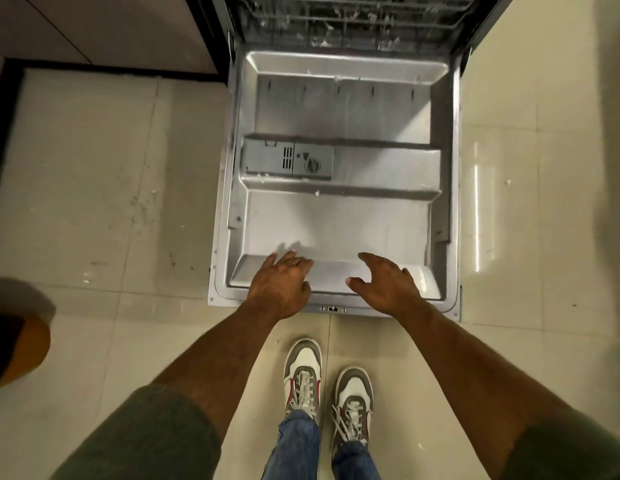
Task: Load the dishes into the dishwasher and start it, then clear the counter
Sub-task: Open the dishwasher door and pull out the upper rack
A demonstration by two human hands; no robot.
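While the dishwasher door [339, 216] lies fully lowered and flat over the floor, both hands are above its near edge and hold nothing. The left hand [282, 285] has its fingers spread and relaxed, the fingertips close to the sloped steel lip of the door; whether they touch the metal I cannot tell. The right hand [388, 284] is just beside it, also with a loose, spread grip, the thumb pointing toward the left hand. Beyond both hands, further along the door's inner steel panel, sits the grey detergent dispenser [287, 161] with a round knob and a small vent grille. Far past it, at the top of the view, the lower wire rack [353, 22] is seen inside the machine; it is blurred, and what lies in it I cannot make out. A small latch piece [332, 309] is on the door edge, between the two wrists.

The floor [93, 202] is of pale glossy tiles with some dark marks and small crumbs, and a bright reflection runs to the right of the right hand. A dark plinth [104, 71] and cabinet fronts stand far to the left of the left hand. Below the hands are two grey and white sneakers [303, 375] with red details, and blue jeans. An orange and dark object [14, 348] is at the left edge, blurred. No writing can be read anywhere.
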